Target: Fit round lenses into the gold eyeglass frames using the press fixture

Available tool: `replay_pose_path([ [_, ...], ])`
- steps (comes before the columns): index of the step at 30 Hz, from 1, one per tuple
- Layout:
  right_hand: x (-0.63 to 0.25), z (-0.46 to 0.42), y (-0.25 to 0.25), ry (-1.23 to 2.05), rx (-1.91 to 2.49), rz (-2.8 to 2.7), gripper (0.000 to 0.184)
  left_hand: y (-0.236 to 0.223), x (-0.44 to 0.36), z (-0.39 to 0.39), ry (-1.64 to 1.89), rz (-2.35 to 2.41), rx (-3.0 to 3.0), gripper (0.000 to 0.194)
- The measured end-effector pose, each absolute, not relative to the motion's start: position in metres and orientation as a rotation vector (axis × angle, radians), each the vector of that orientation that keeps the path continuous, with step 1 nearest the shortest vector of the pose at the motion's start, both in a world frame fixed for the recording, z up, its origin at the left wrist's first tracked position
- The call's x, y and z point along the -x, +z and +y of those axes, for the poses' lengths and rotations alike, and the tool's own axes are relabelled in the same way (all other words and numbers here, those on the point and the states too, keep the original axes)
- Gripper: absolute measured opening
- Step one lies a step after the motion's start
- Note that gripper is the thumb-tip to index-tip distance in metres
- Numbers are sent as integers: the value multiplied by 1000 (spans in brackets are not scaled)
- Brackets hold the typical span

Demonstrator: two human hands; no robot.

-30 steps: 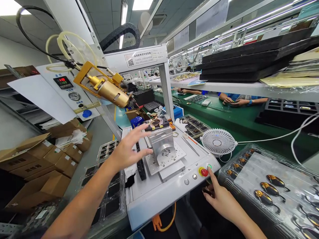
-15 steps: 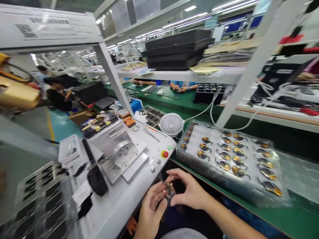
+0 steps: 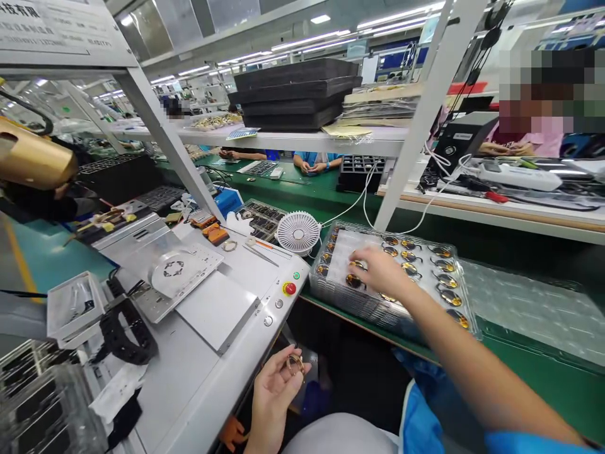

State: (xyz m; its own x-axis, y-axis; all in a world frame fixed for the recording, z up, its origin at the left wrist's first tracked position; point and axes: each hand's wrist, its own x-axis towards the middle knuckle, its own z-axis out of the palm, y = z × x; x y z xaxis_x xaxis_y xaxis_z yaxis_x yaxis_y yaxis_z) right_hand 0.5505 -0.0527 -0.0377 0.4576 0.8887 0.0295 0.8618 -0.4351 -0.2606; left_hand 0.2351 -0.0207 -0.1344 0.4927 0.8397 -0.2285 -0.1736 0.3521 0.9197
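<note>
Left hand [image 3: 274, 394] has a small gold part [image 3: 295, 364] pinched in its fingers. Right hand [image 3: 385, 272] hangs open over the clear tray [image 3: 333, 301], which looks mostly full.

A: What sat on that long green workbench [image 3: 558, 403]?
B: A clear plastic tray [image 3: 340, 308] of gold-tinted oval pieces, lol. The white machine bench [image 3: 189, 391] beside it had a flat aluminium plate [image 3: 161, 271] and a round white desk fan [image 3: 299, 232].
A: And the white metal shelf [image 3: 293, 141] overhead?
B: Stacked black foam trays [image 3: 293, 94].
</note>
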Motion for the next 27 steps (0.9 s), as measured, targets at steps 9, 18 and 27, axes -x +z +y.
replay_pose_path([
  [9, -596, -16, -36, 91, 2751, -1556, 17, -154, -210, -34, 838, 785, -985, 48],
  [18, -539, -47, -47, 294, 1988, -1632, 28, -143, -202, -30, 737, 681, -930, 51],
  [27, -410, -66, -94, 713, 1232, -1653, 13, -137, -203, -17, 522, 391, -854, 78],
])
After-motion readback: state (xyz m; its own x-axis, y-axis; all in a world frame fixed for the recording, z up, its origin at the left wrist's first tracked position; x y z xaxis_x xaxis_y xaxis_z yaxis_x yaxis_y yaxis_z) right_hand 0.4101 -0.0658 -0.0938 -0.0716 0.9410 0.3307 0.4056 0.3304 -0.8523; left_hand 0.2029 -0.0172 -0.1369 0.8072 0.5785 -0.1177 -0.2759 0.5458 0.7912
